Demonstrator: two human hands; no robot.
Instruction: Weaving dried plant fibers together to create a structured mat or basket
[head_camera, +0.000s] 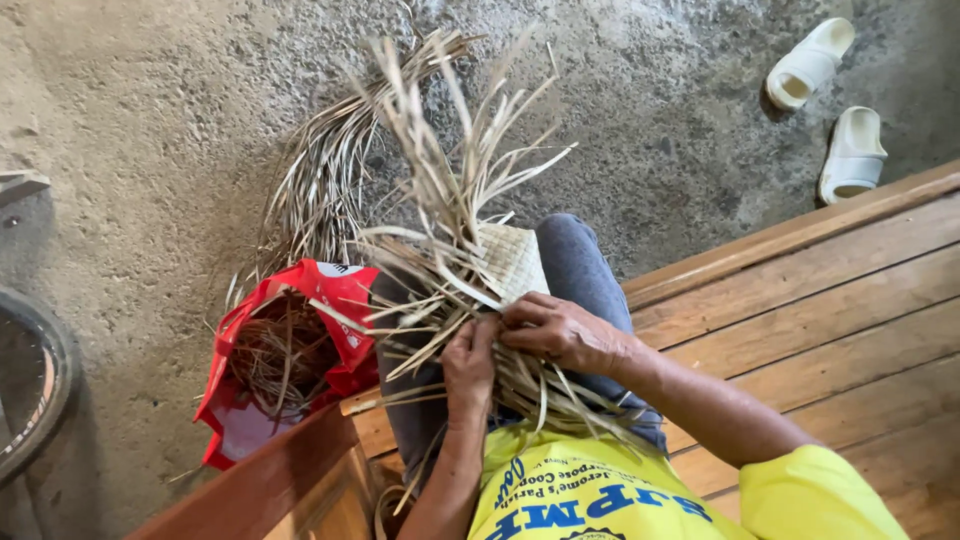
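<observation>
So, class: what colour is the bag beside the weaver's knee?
Red bag, seen in the head view, the only one.

The woven mat (512, 262) is pale straw with a fine checked weave, its loose strips (450, 180) tan and beige. The bag (285, 350) at the bench's (820, 310) left end is red, the bench warm brown. The 2 slippers (830, 110) are cream, the shirt (600, 495) yellow with blue lettering, the trousers (585, 275) grey-blue.

Informal home weaving spot, open porch or yard edge, rough bare concrete floor (150, 150), raised wooden plank platform (830, 310) used as seating, dried palm strips (330, 170) heaped on ground, red bag (330, 300) of fibre scraps, white slippers (830, 100) left aside, wheel rim (35, 380) at left edge
</observation>
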